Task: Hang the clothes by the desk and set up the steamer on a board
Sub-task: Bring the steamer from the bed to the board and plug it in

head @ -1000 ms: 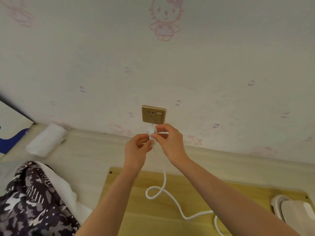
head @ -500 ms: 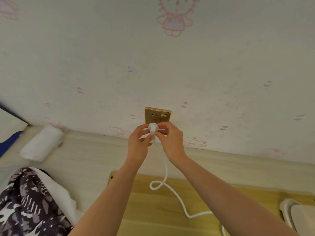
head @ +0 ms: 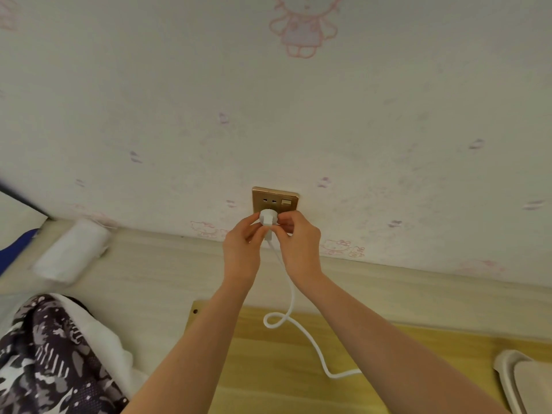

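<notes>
A white plug (head: 268, 218) sits against the lower part of a gold wall socket (head: 274, 199). My left hand (head: 242, 249) pinches the plug from the left and my right hand (head: 298, 243) pinches it from the right. Its white cord (head: 291, 312) hangs down, loops once and runs across a yellow wooden board (head: 268, 369) toward the lower right. A pale beige steamer (head: 525, 383) lies at the board's right end, partly cut off by the frame. A camouflage-patterned garment (head: 50, 360) lies at the lower left.
A rolled white cloth (head: 71, 252) lies on the pale desk top (head: 155, 273) against the wall at the left. The wall (head: 268, 115) carries pink cartoon wallpaper. A blue and white item (head: 15, 243) shows at the far left edge.
Both hands have lifted the plug from just below the socket up against its lower holes. The cord has risen with it.
</notes>
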Action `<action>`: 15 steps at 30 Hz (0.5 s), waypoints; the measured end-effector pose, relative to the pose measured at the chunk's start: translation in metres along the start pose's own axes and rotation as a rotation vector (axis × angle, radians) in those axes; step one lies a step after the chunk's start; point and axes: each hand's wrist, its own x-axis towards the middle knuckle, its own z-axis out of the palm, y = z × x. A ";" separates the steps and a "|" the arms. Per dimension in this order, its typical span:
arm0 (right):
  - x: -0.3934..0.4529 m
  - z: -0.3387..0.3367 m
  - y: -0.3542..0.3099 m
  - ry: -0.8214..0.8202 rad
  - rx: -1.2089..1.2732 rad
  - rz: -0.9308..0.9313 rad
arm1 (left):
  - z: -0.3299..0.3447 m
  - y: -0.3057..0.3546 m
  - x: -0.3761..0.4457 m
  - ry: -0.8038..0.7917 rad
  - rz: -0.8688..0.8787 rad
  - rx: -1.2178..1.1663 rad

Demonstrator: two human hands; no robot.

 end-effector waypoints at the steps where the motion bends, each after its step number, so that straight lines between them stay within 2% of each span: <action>1: 0.000 0.001 0.000 0.003 0.002 -0.008 | 0.000 0.000 0.000 0.004 0.000 -0.004; 6: 0.002 0.002 0.000 0.018 -0.004 -0.020 | 0.002 0.004 0.002 0.001 -0.040 -0.118; 15: 0.004 0.004 -0.002 0.024 -0.013 -0.016 | 0.004 0.008 0.000 0.024 -0.047 -0.136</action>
